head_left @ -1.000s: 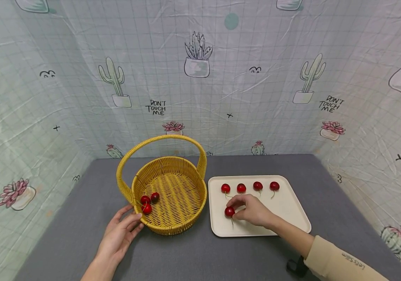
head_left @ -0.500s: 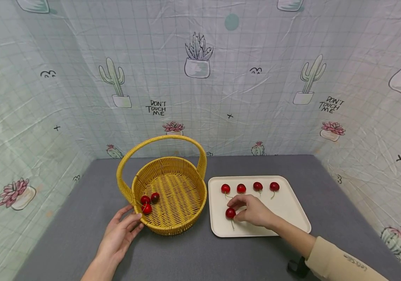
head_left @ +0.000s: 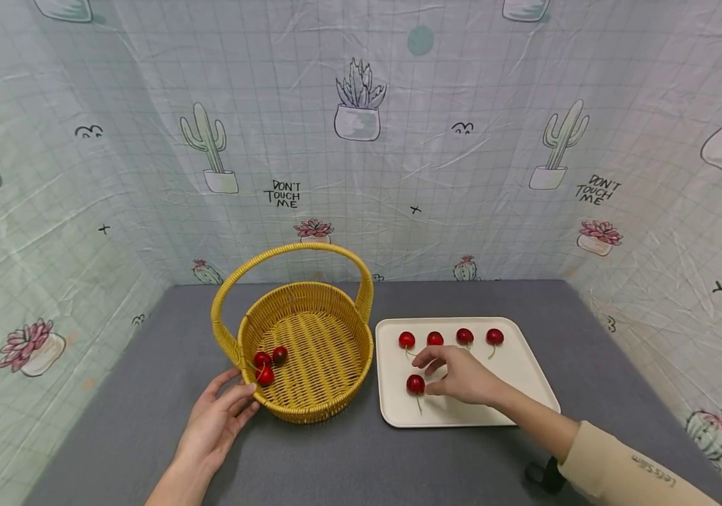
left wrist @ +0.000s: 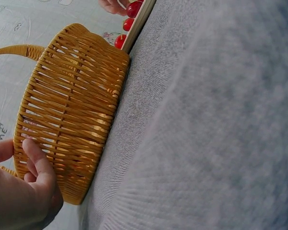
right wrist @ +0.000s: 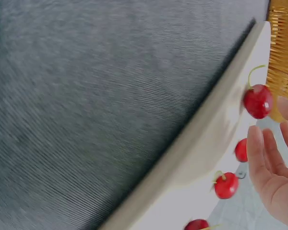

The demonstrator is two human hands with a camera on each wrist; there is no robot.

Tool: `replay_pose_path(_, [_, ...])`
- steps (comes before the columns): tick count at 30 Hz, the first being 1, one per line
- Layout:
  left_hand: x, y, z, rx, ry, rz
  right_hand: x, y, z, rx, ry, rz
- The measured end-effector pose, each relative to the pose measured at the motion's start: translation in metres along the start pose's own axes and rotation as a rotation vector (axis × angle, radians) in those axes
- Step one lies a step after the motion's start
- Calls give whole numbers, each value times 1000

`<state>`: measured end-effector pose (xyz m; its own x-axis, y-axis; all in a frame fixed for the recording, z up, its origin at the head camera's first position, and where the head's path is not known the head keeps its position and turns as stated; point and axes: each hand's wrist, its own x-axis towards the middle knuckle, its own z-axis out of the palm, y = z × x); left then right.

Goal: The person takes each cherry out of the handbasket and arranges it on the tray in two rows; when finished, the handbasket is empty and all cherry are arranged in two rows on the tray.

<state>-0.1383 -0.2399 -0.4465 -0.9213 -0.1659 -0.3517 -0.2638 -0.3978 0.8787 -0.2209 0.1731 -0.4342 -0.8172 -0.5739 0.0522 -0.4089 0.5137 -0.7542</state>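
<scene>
Cherry point(head_left: 415, 384) on tray point(head_left: 528, 371), front left: apparent release step. Right fingers point(head_left: 430, 352) wide, unloaded; left fingers point(head_left: 239, 395) grip basket point(head_left: 310, 413). Next, likely: retract right.

The right hand point(head_left: 460, 375) loosens, its fingers drawing off the front cherry point(head_left: 415, 384). That cherry sits slightly nearer the tray's point(head_left: 528, 369) front edge.

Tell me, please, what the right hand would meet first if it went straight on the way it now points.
Most likely the lone front cherry on the cream tray, just ahead of the right hand; depth is unclear, so it might pass above.
</scene>
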Motion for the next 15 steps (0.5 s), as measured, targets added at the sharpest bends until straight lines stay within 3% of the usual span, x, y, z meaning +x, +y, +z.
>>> replay_pose_path(8, [0,-1,0,-5,-3,11,5,-24,-7,12,-16,-33])
replay_pose_path(15, [1,-1,0,0,-1,11,20,-49,-9,-18,-33,-70])
